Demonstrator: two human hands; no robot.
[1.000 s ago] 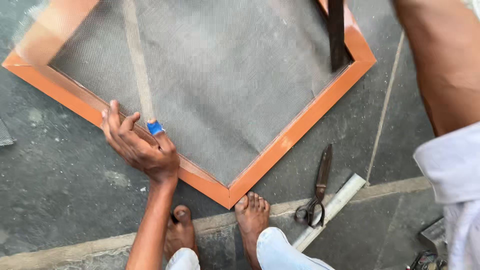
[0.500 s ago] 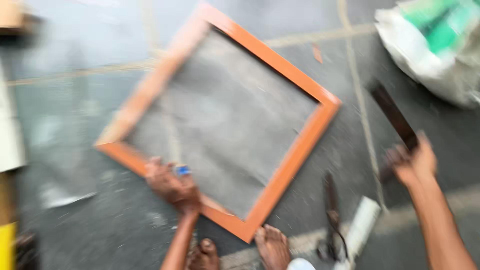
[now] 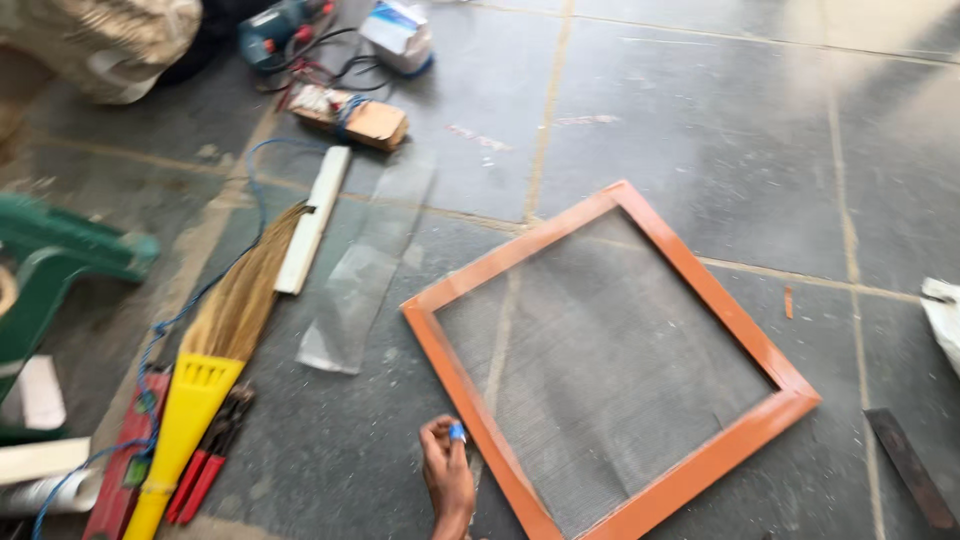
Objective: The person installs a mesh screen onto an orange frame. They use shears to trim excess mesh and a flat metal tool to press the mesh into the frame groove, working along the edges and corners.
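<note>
The floor (image 3: 700, 110) is grey stone slab, matt and dusty, with pale joints between slabs. On it lies the frame (image 3: 745, 440), painted a smooth, slightly glossy orange, perhaps over wood; the blur leaves that unsure. Stretched across it is a fine grey mesh (image 3: 610, 370), dull and woven-looking. Near the floor's left edge, the broom (image 3: 215, 350) has dry straw-coloured bristles and a glossy yellow plastic collar. Beside it a clear plastic sheet (image 3: 365, 270) shines faintly. The left hand (image 3: 447, 478) pinches a small blue plastic piece (image 3: 457, 432).
</note>
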